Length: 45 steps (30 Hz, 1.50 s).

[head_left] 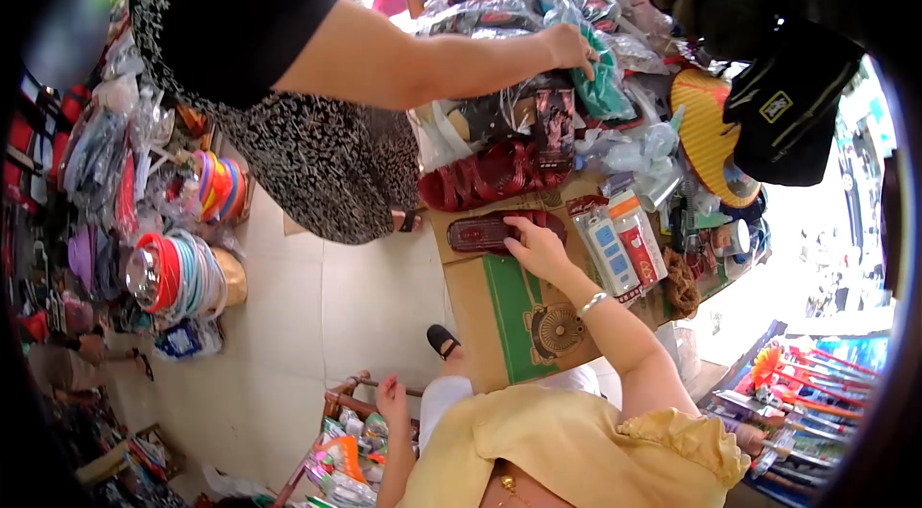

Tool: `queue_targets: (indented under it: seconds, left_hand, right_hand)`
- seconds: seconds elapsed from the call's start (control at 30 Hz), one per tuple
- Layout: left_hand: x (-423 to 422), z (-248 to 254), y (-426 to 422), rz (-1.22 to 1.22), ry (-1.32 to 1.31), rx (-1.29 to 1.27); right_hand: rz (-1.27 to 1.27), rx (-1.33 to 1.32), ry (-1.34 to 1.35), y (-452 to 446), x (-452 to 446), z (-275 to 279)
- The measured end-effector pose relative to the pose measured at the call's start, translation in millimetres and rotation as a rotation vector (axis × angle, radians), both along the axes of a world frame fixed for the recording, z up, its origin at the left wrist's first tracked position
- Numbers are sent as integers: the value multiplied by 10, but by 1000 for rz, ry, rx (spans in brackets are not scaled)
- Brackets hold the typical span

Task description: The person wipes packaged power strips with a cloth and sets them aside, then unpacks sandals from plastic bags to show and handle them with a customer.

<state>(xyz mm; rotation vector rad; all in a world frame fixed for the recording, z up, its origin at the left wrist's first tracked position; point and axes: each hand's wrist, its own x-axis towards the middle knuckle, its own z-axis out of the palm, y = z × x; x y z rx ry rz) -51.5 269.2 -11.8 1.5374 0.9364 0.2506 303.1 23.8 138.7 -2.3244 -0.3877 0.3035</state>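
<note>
My right hand (535,247), a silver bracelet on its wrist, is closed on a dark red slipper (475,233) lying on a cardboard box (467,292). Behind that slipper sits a pair of red strappy sandals (461,183). Off to the left, my left hand (392,397) hangs low with its fingers curled in and nothing visible in them. It is nearest to a brown-railed stand (331,399) filled with wrapped goods.
Opposite, a person in a patterned dress (298,162) reaches a hand (573,49) to a green wrapped item (603,90). Packaged power strips (615,249) lie right of the slipper. Hose coils (192,273) stand left on the tiled floor (288,316). Black bags (788,105) hang at upper right.
</note>
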Motion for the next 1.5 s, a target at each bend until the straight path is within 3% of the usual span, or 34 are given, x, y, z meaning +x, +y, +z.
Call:
queue_targets:
  seconds: [0.13,0.2,0.4,0.53,0.7,0.8,0.87,1.0,1.1,1.2,1.3,1.37,1.43,1.5]
  left_hand:
    - [-24,-81,639,24,-127,-51]
    - [169,209,860,7,-69,15]
    - [848,503,1190,-71,-71,189]
    - [973,506,996,-101,-51,196]
    - [588,482,685,-222,65,268]
    - [140,510,587,-238,314,371]
    - [-122,461,597,-228,391,362]
    - [-742,227,764,-209,537,308]
    - [-1023,-49,970,-207,608,269]
    - [-1041,-377,1406,-233,550,266]
    - [-783,-673,2132,-277,380,301]
    - [-322,-617,2756,-251,479,363]
    - [165,-616,3366,51,-184,-284]
    - [759,-115,3733,-69,117,153]
  right_hand:
    - [-165,-1,-43,81,-99,-7]
    - [-210,52,-8,55,-219,0]
    - [-271,357,111,-197,-408,-112]
    - [-519,612,23,-601,105,42]
    - [-467,271,-200,-1067,1123,233]
    - [-466,238,-210,-1136,1675,290]
    - [-474,24,-244,-1195,1994,40]
    - [-504,131,-246,-1223,2134,-278]
    - [-488,271,-249,-1251,1957,-120]
    - [-546,282,-307,-1368,1800,0]
    - [-761,372,-175,-1290,1590,183]
    - [-835,428,-139,-1161,1468,213]
    - [-892,467,-111,-883,1438,339]
    - [-1002,573,-96,-613,1460,399]
